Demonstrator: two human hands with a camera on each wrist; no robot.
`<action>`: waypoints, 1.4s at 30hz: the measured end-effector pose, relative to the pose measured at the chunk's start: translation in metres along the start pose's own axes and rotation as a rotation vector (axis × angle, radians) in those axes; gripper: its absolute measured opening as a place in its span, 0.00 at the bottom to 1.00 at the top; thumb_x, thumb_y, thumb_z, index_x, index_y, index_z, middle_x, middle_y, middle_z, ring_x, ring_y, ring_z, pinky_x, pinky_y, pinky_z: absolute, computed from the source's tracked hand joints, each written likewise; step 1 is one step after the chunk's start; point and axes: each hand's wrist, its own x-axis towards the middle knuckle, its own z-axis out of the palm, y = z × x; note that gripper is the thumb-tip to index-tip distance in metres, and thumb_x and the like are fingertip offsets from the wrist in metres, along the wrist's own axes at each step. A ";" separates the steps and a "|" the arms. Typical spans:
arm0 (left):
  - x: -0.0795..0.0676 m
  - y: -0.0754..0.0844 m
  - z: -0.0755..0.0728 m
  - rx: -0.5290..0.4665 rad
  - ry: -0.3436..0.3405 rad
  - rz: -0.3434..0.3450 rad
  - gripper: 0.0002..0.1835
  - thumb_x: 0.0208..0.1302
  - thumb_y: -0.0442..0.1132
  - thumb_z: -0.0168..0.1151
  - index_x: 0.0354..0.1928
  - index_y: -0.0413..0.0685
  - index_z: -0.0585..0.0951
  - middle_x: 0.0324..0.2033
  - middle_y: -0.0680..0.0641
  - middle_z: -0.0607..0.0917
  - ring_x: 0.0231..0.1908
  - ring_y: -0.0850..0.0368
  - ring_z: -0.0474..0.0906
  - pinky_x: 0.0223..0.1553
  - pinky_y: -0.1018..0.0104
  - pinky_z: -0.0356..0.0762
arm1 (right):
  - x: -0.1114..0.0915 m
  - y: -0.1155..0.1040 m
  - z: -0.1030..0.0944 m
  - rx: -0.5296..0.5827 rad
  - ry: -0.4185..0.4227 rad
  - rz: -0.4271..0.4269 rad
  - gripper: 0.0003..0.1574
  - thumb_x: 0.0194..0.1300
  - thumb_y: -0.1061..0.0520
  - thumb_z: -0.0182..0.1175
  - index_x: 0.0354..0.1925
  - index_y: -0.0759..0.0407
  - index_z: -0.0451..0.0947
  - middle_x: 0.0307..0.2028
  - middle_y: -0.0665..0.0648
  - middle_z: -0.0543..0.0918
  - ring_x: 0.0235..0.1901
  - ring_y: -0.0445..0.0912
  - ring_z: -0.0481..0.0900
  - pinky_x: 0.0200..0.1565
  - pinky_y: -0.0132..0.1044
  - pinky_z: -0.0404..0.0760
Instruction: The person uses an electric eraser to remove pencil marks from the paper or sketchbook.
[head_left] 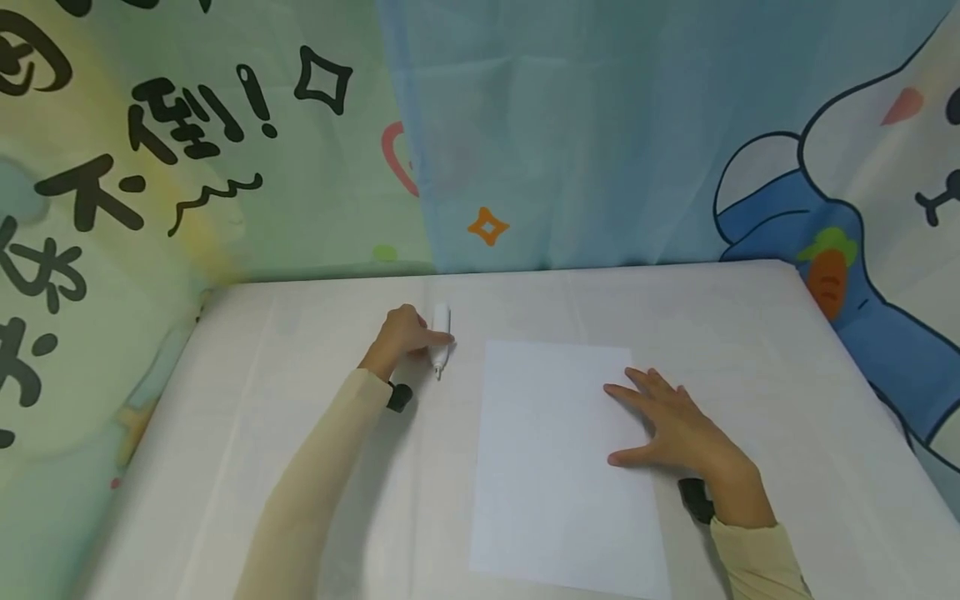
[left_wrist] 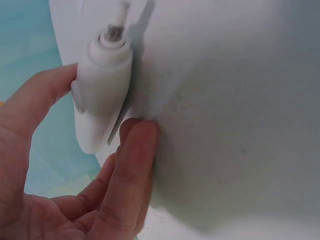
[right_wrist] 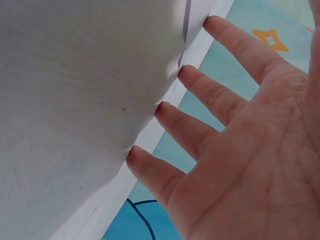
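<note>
Loosely parted, the left grip (head_left: pixel 400 337) rests its thumb across a white pen (left_wrist: pixel 102 90), other fingers apart from the barrel, likely to stop it rolling. The right grip (head_left: pixel 675 429), fingers splayed, seems to steady the paper (head_left: pixel 555 467) beneath its fingertips on the desk (head_left: pixel 712 325); beyond both grips, a printed backdrop (head_left: pixel 585 142) limits reach.

White-covered table (head_left: pixel 720 317) before me, printed blue-green cloth (head_left: pixel 615 125) hung behind it, black characters (head_left: pixel 86 196) at left, orange star (head_left: pixel 476 227), white cartoon animal (head_left: pixel 847 142) in blue bearing a carrot (head_left: pixel 828 285)
</note>
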 end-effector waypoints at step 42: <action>-0.014 -0.006 -0.004 -0.718 -0.013 0.059 0.23 0.67 0.38 0.62 0.58 0.34 0.67 0.43 0.35 0.83 0.27 0.59 0.81 0.29 0.68 0.85 | 0.003 0.003 0.004 0.044 0.003 0.006 0.64 0.41 0.34 0.76 0.69 0.60 0.63 0.71 0.74 0.53 0.71 0.72 0.40 0.67 0.73 0.37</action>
